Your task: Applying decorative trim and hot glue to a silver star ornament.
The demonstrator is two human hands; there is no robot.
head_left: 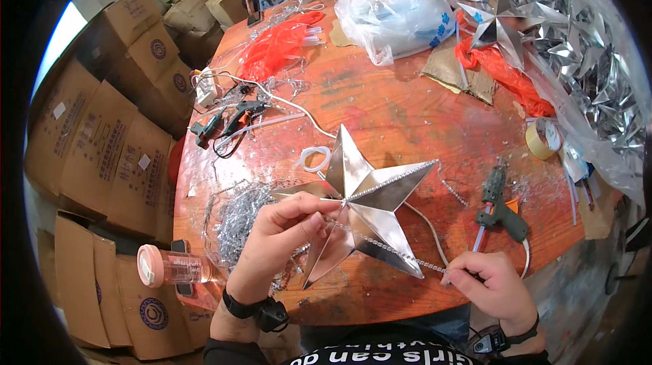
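A shiny silver five-pointed star (380,222) lies at the near middle of the table. Sparkly silver trim (390,249) runs along its upper right point to the centre, then down the lower right point. My left hand (282,236) is closed at the star's centre, thumb and forefinger pinching the trim there. Off the lower right tip, my right hand (492,287) pinches the trim's other end, drawing it nearly straight. A tangled heap of silver trim (241,219) lies left of the star. A dark green glue gun (501,205) with a stick in it rests just beyond my right hand.
More glue guns (234,120), a white power strip (206,88) and cords lie at left. A pink-lidded cup (170,266) stands near left. Red plastic (278,46), a clear bag (394,12), tape (543,138) and many silver stars (591,46) sit farther off. Cartons (102,141) line the left.
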